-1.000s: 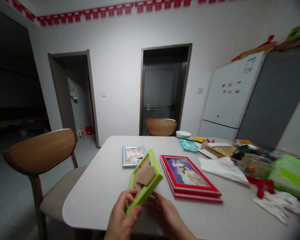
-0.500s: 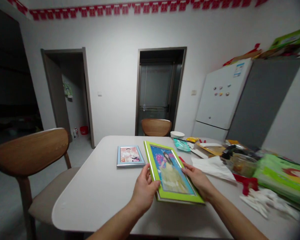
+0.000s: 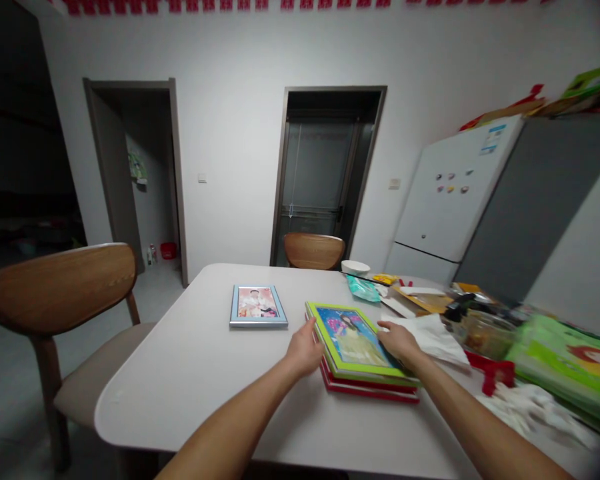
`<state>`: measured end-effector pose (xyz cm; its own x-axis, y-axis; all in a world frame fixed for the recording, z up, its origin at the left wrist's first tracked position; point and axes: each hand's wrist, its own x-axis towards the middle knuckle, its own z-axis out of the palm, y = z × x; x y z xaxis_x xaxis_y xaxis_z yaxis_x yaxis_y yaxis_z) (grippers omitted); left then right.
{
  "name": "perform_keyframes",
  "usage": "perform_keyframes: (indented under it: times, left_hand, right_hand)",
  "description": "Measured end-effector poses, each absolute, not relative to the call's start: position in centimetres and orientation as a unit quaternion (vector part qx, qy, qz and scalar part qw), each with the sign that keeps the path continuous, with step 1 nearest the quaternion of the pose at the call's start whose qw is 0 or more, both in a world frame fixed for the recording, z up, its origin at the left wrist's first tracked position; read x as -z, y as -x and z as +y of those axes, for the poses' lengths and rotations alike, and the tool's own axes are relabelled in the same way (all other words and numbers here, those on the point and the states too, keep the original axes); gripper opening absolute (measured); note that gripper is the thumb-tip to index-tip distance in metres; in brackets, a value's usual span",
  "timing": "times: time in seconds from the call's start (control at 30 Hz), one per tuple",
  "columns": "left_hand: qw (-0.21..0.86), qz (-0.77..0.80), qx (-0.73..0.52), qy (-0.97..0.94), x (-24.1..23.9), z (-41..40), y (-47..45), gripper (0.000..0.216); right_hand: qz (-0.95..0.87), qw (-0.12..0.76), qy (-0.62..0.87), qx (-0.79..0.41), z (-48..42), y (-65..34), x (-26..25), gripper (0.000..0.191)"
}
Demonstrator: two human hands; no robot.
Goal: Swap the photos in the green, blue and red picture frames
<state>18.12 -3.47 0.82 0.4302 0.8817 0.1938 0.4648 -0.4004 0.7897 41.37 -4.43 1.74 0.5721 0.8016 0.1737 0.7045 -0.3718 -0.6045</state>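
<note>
A lime-green picture frame [image 3: 353,339] with a figure in a pale dress lies over a red item [image 3: 370,390], perhaps another frame or album, near the table's front. My left hand [image 3: 305,348] grips the green frame's left edge. On the opposite edge my right hand [image 3: 399,343] is closed around the frame, its fingers partly hidden. To the left, apart from both hands, a smaller blue picture frame [image 3: 258,307] lies face up on the table.
The white table [image 3: 200,373] carries clutter on its right: white paper [image 3: 433,339], a teal packet [image 3: 363,289], a plastic container [image 3: 487,333], a green package [image 3: 565,363] and white gloves [image 3: 535,410]. A bowl [image 3: 355,268] sits at the back. Wooden chairs [image 3: 65,287] stand around.
The green frame has moved down and to the right, flatter now, onto the red item. Both hands have gone with it. The view has tilted slightly downward.
</note>
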Motion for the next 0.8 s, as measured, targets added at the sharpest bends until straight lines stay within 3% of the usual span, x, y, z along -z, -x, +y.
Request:
perform_keyframes:
  times: [0.23,0.37,0.57,0.63,0.73,0.8]
  left_hand:
    - [0.149,0.499,-0.241,-0.819,-0.6,1.1,-10.4,0.033]
    - [0.094,0.525,-0.199,-0.822,0.0,1.5,-7.6,0.031]
    - [0.06,0.507,-0.166,-0.844,-0.1,-4.7,-4.7,0.034]
    - [0.061,0.489,-0.163,-0.854,0.3,-7.4,-4.0,0.043]
    - [0.089,0.407,-0.169,-0.893,1.5,-10.6,-4.0,0.074]
    - [0.115,0.349,-0.174,-0.914,2.2,-11.9,-4.5,0.078]
  right_hand:
    - [-0.602,0.362,0.711,-0.033,-6.4,-32.3,-2.8,0.035]
    - [-0.733,0.381,0.556,-0.089,-7.7,-25.0,-0.9,0.033]
    - [-0.69,0.394,0.595,-0.124,-7.8,-21.7,2.7,0.045]
    - [-0.673,0.406,0.601,-0.146,-7.9,-21.9,3.3,0.048]
    - [-0.634,0.457,0.586,-0.214,-8.3,-22.1,3.5,0.048]
    - [-0.59,0.49,0.578,-0.279,-8.7,-22.2,3.2,0.048]
